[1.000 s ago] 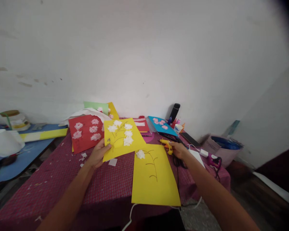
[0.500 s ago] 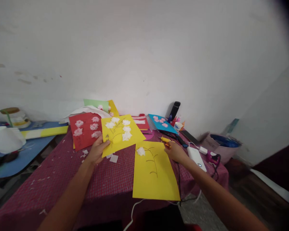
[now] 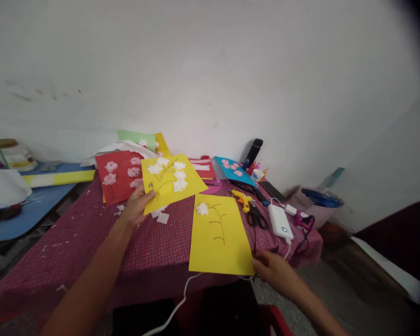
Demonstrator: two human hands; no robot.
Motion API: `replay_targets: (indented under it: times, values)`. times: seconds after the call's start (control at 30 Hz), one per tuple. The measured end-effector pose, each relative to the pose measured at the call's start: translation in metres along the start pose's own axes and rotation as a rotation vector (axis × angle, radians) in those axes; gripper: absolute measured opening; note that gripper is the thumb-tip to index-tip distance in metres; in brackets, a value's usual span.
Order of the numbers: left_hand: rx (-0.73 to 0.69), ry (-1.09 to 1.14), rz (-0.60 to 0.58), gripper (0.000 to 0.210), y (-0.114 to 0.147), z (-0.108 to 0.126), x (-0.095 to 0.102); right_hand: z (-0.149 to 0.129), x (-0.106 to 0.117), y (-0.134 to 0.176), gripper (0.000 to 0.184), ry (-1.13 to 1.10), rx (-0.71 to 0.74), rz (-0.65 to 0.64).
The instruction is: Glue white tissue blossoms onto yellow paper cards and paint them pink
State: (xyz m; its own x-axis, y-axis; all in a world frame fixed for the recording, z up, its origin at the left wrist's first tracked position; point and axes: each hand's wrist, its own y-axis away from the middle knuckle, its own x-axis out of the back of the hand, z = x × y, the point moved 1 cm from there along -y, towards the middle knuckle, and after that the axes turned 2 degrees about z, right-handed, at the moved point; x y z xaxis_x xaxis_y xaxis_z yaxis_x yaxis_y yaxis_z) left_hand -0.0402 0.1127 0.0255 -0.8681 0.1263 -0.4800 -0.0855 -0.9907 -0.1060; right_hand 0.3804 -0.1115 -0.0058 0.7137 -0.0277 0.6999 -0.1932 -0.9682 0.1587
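Note:
My left hand grips the lower left corner of a yellow card, raised and tilted above the table. White crumpled-paper flowers and drawn dark stems cover that card. A second yellow card lies at the table's front edge, with drawn branches and one white paper flower near its top left. My right hand is at its lower right corner, with fingers closed on the edge. A yellow glue gun and black scissors rest to the right of this card.
A red card with pink flowers lies at the left, and a blue card at the back. White paper squares are on the checked cloth. A white power bank, cables and a bin are at the right.
My right hand has left the glue gun and moved down to the lower right corner of the lying yellow card. My left hand still holds the other card. The view has shifted slightly.

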Motion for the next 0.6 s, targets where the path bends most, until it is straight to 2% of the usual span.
replay_targets:
  times: [0.07, 0.17, 0.3, 0.4, 0.47, 0.6]
  values:
    - [0.01, -0.009, 0.01, 0.063, 0.001, 0.0, 0.0, 0.003, -0.008, 0.001, 0.019, -0.133, -0.071, -0.037]
    - [0.015, -0.001, -0.002, 0.067, 0.0, -0.001, 0.001, 0.003, -0.021, 0.002, 0.031, -0.312, -0.176, -0.047]
    - [0.013, 0.033, -0.029, 0.064, -0.002, -0.004, 0.005, -0.001, -0.028, 0.004, 0.036, -0.573, -0.209, -0.029]
    - [0.022, 0.041, -0.028, 0.061, -0.002, -0.004, 0.005, -0.007, -0.029, 0.004, 0.041, -0.748, -0.242, -0.134]
    - [0.022, 0.023, -0.024, 0.061, -0.001, -0.002, 0.005, -0.012, -0.03, 0.002, 0.045, -0.781, -0.286, -0.186]
    - [0.015, 0.001, -0.016, 0.062, 0.0, 0.0, 0.004, -0.014, -0.034, -0.003, 0.043, -0.737, -0.302, -0.181]
